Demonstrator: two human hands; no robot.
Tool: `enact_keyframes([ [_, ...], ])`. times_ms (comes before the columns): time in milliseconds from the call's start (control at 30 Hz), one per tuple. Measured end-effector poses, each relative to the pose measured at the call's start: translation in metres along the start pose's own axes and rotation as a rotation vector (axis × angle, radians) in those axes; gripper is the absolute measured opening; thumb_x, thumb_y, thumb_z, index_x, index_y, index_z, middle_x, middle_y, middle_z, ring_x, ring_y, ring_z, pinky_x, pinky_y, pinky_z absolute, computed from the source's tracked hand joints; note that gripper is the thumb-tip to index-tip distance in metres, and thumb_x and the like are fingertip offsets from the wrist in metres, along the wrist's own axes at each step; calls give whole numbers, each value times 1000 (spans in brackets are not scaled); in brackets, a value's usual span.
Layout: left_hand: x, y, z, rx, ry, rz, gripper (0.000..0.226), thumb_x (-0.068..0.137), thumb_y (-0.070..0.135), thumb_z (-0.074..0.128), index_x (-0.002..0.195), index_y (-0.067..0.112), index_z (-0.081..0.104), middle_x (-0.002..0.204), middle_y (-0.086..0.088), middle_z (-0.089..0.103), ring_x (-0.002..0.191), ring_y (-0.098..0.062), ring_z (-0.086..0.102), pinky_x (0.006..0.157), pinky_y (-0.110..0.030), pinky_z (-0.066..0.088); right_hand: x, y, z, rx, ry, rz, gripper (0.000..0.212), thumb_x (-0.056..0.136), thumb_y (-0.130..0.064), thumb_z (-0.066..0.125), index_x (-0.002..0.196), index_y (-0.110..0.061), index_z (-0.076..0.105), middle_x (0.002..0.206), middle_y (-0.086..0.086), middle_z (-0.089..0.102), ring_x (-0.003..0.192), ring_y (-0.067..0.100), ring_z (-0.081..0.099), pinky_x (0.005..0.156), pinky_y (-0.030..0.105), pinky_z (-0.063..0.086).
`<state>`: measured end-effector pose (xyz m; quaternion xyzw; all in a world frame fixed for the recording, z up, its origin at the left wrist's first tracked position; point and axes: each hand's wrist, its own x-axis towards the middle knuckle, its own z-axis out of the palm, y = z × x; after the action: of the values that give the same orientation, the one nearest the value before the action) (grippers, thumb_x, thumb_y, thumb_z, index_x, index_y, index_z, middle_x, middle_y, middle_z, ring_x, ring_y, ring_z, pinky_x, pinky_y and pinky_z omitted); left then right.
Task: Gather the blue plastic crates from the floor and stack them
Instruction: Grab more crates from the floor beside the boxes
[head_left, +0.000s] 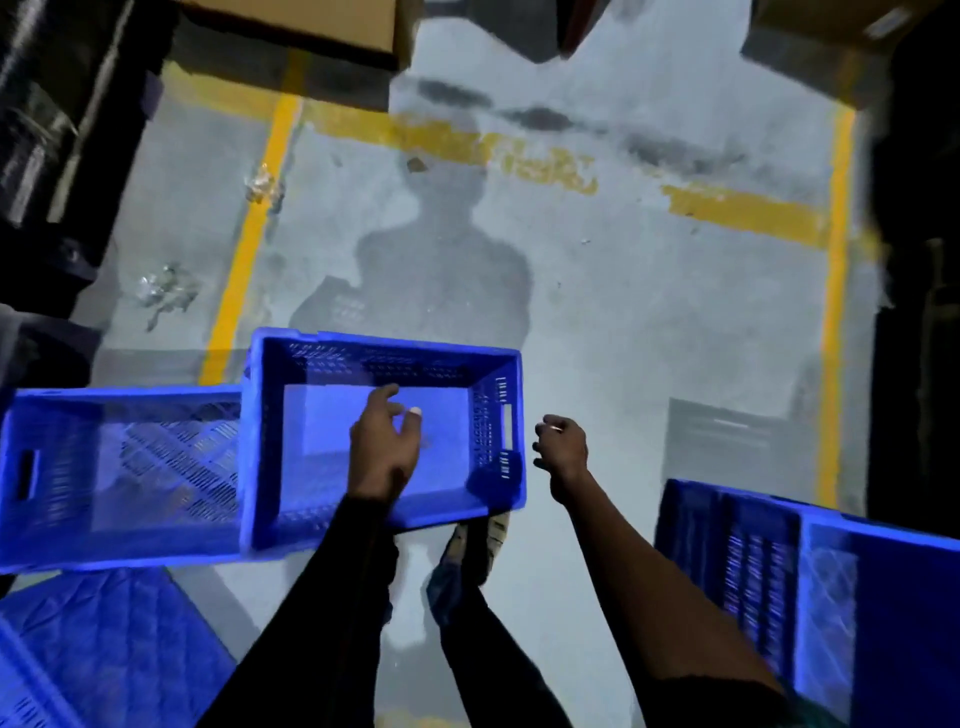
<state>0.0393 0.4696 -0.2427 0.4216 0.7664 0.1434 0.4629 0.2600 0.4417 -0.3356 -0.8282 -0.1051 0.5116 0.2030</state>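
A blue plastic crate (384, 441) is being shown open side up on the grey floor (623, 312), just ahead of the person's feet, at about 12 o'clock from them. Its slotted walls and a handle cut-out on its right-hand wall are being seen from above. The left hand (383, 447) is being held over the inside of this crate with its fingers spread and loosely curled; nothing is being gripped by it, and contact with the crate cannot be told. The right hand (561, 447) is being held just beside the crate's right wall, at about 3 o'clock from it, fingers partly curled, with nothing in it.

A second crate (119, 478) is being seen at 9 o'clock from the first, its wall touching or overlapped by the first crate's left wall. A third crate (810, 587) is being shown at about 4 o'clock, near the right forearm, blurred. A fourth patch of blue lattice (104, 644) is being seen at 7 o'clock in the lower left corner, beneath the second crate's edge.

Yellow floor lines (249, 244) are being shown running from 10 o'clock toward 2 o'clock across the floor, and the person's shadow (441, 260) is being cast at 12 o'clock beyond the first crate
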Motion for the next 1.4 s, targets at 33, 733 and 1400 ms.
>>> enact_keyframes([
  [33, 18, -18, 22, 7, -13, 31, 48, 93, 23, 59, 136, 6, 49, 119, -17, 64, 109, -31, 60, 91, -31, 43, 21, 9, 14, -33, 9, -24, 38, 87, -20, 53, 124, -13, 59, 106, 6, 66, 93, 26, 66, 80, 41, 58],
  [733, 132, -136, 117, 255, -154, 168, 71, 78, 41, 41, 144, 14, 43, 142, -14, 49, 130, -31, 48, 103, -48, 43, 176, 105, 82, -183, -162, 77, 52, 67, -35, 69, 107, -4, 59, 98, 18, 71, 80, 32, 71, 71, 49, 61],
  [1400, 108, -209, -98, 352, 655, -226, 80, 69, 29, 63, 141, 12, 34, 137, -16, 49, 127, -37, 45, 106, -55, 32, 8, 48, 53, 46, 12, 29, 20, 89, -30, 65, 85, -10, 68, 77, 8, 68, 69, 26, 63, 72, 37, 53],
])
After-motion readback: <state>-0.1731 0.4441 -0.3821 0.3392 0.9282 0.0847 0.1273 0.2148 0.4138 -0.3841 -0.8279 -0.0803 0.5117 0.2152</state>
